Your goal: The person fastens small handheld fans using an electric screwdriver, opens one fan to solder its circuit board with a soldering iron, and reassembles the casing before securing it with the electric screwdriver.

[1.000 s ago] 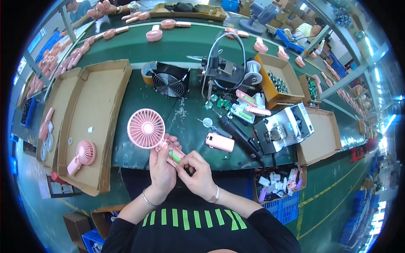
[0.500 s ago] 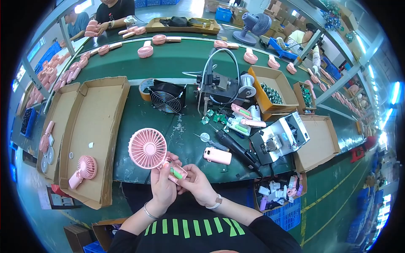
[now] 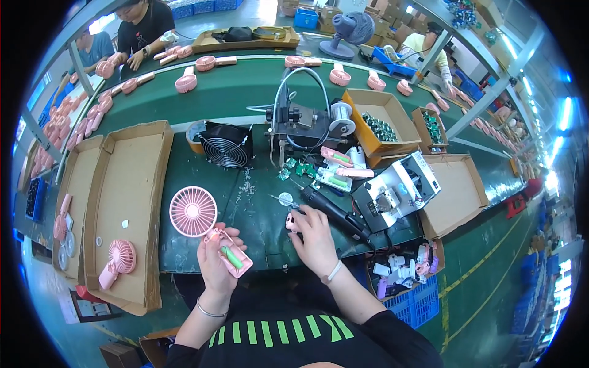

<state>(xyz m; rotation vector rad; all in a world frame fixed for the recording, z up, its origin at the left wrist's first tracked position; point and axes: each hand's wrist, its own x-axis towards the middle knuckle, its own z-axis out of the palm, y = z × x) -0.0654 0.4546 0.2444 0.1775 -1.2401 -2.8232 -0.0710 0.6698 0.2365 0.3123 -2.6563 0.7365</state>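
My left hand (image 3: 216,265) is closed around the neck of a pink handheld fan (image 3: 194,211), its round grille pointing up and away from me. The fan's handle lies open, and a green battery cell (image 3: 232,257) shows inside the pink shell. On the bench to the right, my right hand (image 3: 316,243) has its fingers curled over a pink handle cover (image 3: 291,222); most of that cover is hidden under the hand. Just beyond those fingers are a small clear disc (image 3: 285,198) and a thin pointed tool (image 3: 279,199).
A black corded hand tool (image 3: 331,211) lies right of my hand, near a white metal device (image 3: 399,190). Behind are a soldering stand with a wire spool (image 3: 342,119), a black cooling fan (image 3: 227,146) and green circuit boards (image 3: 300,168). A cardboard tray (image 3: 130,208) stands left.
My right hand has left the open fan handle and reached right onto the pink cover. The left hand has shifted slightly left with the fan. The view has turned slightly.
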